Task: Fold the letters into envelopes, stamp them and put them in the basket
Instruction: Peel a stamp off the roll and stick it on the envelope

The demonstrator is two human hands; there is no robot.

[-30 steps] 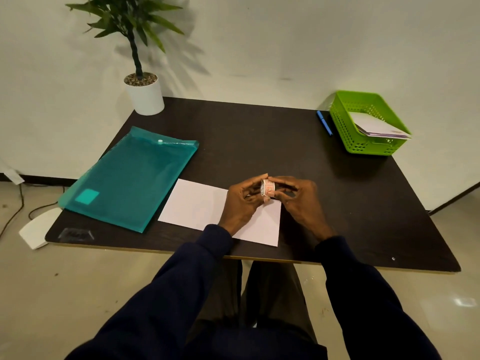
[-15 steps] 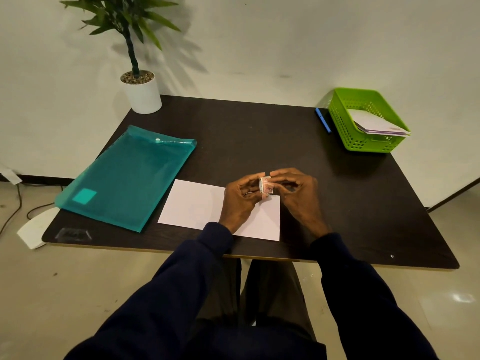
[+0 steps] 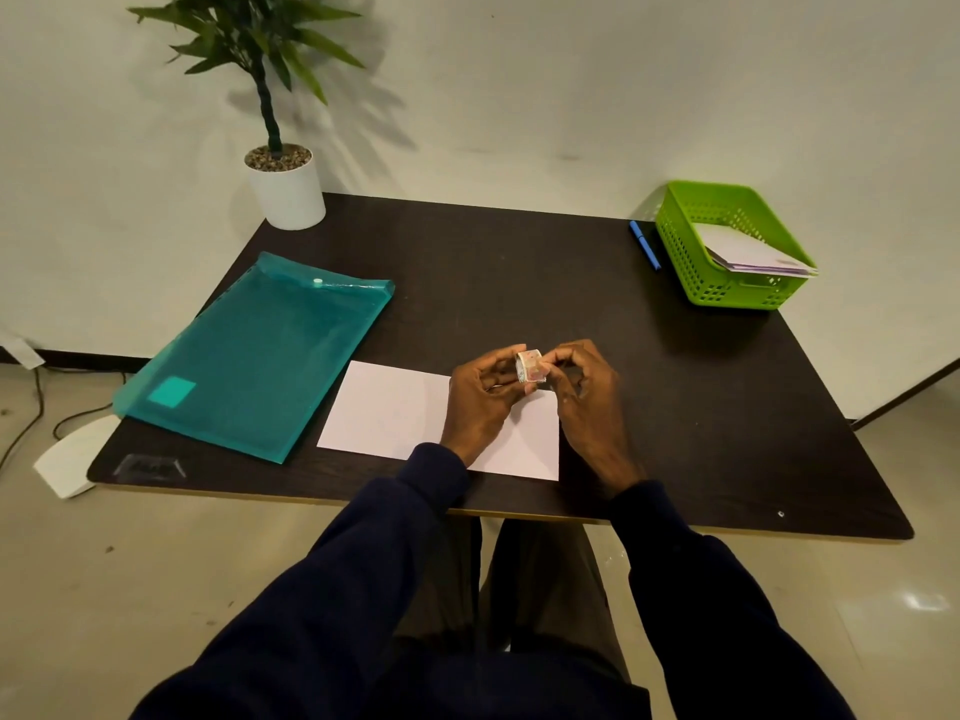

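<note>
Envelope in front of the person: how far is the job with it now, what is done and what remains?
Done: some envelopes already lie in the green basket. In hand: the left hand and the right hand pinch a small stamp roll over the white envelope, which lies flat on the table. Left: no stamp shows on its visible part, and it must go into the basket.
</note>
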